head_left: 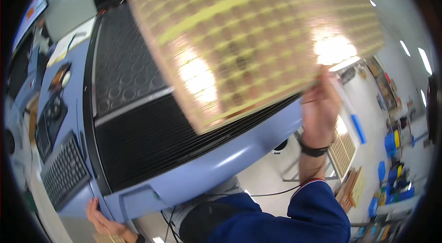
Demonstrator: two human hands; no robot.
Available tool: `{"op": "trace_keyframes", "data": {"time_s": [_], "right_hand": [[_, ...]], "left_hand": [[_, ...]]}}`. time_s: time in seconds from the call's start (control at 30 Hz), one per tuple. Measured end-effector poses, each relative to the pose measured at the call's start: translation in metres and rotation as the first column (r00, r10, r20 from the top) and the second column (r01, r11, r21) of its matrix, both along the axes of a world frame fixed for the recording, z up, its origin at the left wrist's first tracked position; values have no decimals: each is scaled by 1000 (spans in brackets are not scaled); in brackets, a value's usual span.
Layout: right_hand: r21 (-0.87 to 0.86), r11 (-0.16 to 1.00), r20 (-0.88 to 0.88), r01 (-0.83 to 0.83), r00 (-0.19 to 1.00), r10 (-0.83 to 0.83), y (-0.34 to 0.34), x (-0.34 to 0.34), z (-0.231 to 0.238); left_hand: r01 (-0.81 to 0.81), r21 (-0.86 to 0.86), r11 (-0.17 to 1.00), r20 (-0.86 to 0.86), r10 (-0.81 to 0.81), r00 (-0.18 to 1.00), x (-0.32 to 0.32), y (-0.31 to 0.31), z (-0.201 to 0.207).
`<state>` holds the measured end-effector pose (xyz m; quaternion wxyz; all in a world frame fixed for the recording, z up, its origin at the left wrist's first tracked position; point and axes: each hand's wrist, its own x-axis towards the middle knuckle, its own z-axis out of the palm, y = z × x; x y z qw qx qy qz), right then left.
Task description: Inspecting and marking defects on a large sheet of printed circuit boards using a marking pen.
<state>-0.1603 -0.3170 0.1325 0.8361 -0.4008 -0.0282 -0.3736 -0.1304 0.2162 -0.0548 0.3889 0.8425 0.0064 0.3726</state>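
My right hand (pixel 320 109) is closed on the near right edge of a large panel of copper and yellow-green grid, a circuit board panel (pixel 262 26). The panel is tilted and raised over the machine bed, blurred by motion, with bright glare on it. Beside that hand slants a white stick with a blue end (pixel 357 128); whether the hand holds it too I cannot tell. At the lower left, my left hand (pixel 106 222) lies at the front corner of the blue machine (pixel 230 158), its fingers stretched out and holding nothing visible.
Under the panel are a black ribbed strip (pixel 142 151) and a dark bed with ring marks (pixel 126 59). A keyboard (pixel 66 171) and mouse (pixel 56 110) lie on the left ledge. More grid panels (pixel 344 148) rest on a rack at the right. Cables (pixel 276 193) hang by my body.
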Motion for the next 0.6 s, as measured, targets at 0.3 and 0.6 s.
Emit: {"op": "trace_keyframes", "data": {"time_s": [0.3, 0.6], "right_hand": [[279, 953, 49, -120, 993, 111, 134, 35, -58], [228, 961, -31, -159, 985, 170, 145, 30, -76]], "left_hand": [[-72, 48, 996, 148, 64, 987, -2, -47, 46], [-84, 52, 995, 143, 76, 987, -3, -49, 40]]}}
